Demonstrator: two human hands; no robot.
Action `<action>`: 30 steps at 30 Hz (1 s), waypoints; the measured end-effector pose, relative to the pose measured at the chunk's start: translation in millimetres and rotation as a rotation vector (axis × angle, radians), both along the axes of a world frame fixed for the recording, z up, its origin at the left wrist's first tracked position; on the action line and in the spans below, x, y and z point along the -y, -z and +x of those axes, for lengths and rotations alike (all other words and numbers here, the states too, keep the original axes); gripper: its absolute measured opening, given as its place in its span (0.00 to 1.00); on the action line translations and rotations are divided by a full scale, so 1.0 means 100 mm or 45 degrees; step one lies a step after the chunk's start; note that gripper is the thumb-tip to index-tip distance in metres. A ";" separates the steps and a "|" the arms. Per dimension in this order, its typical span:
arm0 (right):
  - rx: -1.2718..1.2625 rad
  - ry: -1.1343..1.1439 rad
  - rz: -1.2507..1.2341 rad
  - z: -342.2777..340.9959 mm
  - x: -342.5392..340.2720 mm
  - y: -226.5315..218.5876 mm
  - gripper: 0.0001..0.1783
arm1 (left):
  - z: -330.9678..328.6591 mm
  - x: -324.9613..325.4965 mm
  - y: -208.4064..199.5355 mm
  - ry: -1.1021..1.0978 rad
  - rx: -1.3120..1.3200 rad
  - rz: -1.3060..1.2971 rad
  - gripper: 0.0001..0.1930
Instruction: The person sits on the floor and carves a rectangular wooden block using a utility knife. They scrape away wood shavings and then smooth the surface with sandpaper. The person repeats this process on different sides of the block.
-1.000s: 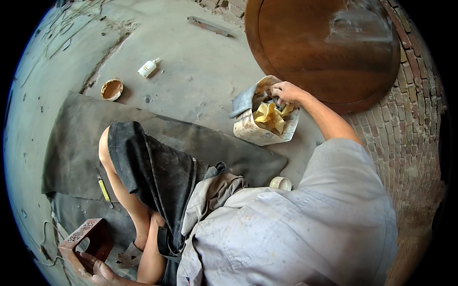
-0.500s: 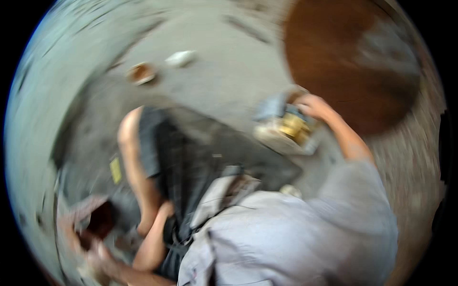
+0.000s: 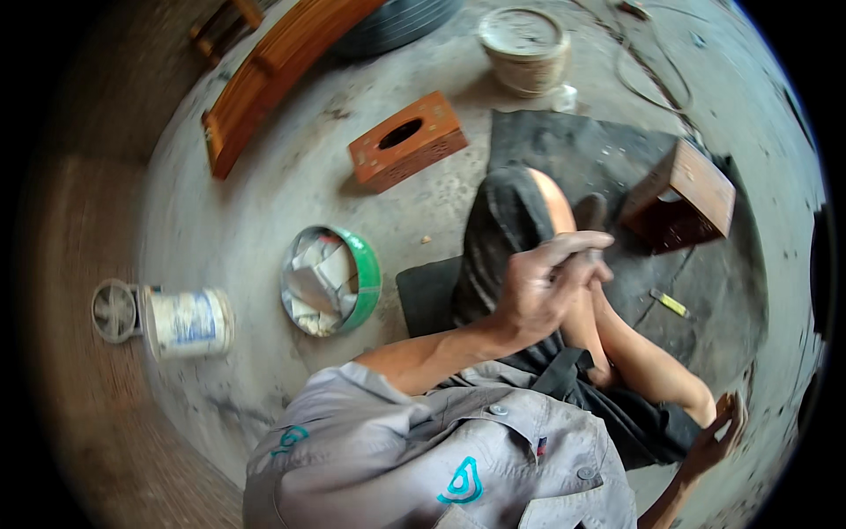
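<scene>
My left hand (image 3: 555,286) is raised over my bent legs, its fingers drawn together; whatever they may hold is hidden. Just beyond its fingertips, a reddish-brown wooden box (image 3: 677,198) with an opening stands tilted on a dark mat (image 3: 564,137). My right hand (image 3: 724,432) is low at the right beside my knee, its thumb and fingers apart with nothing visible between them. A small yellow stick-like object (image 3: 670,302) lies on the mat between the wooden box and my lower leg.
A brown tissue-type box (image 3: 408,141) with an oval slot sits ahead. To its left are a green-rimmed tub (image 3: 363,282) of pale scraps and a white bucket (image 3: 188,323). A lidded pail (image 3: 526,53), curved wooden piece (image 3: 282,66) and cable (image 3: 652,84) lie farther off.
The view has swung leftward. My right hand has left a container of tins at the right and is beside my knee; my left hand has come off the wooden box and up over my legs.
</scene>
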State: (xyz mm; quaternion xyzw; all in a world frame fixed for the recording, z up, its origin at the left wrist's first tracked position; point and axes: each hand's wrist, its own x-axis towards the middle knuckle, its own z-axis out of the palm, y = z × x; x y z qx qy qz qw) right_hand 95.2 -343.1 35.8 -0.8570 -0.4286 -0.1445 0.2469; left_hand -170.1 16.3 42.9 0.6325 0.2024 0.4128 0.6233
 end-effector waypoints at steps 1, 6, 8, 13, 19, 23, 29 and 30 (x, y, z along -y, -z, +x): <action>-0.014 -0.040 0.001 0.12 -0.19 0.10 0.17 | -0.28 -0.05 -0.08 -0.121 -0.126 0.027 0.15; -0.132 -0.149 -0.048 0.42 -0.93 0.52 0.16 | -1.86 -0.73 0.30 -0.888 -1.067 0.406 0.14; -0.153 -0.204 -0.097 0.43 -0.98 0.77 0.17 | -2.74 -1.04 0.42 -1.026 -1.508 0.339 0.15; -0.288 -0.185 -0.073 0.49 -0.87 1.08 0.17 | -4.01 -1.47 0.60 -0.818 -1.801 0.432 0.12; -0.611 0.028 -0.035 0.62 -0.72 1.22 0.17 | -4.32 -1.85 0.74 -0.559 -2.379 -0.209 0.13; -0.603 -0.003 -0.028 0.56 -0.77 1.21 0.17 | -4.85 -1.82 0.93 -0.737 -2.287 -0.305 0.15; -0.609 0.016 -0.070 0.76 -0.65 1.29 0.17 | -4.95 -1.84 1.19 -0.956 -1.964 -0.489 0.23; -0.616 0.031 -0.077 0.77 -0.64 1.30 0.17 | -4.96 -1.85 1.22 -0.952 -1.882 -0.565 0.24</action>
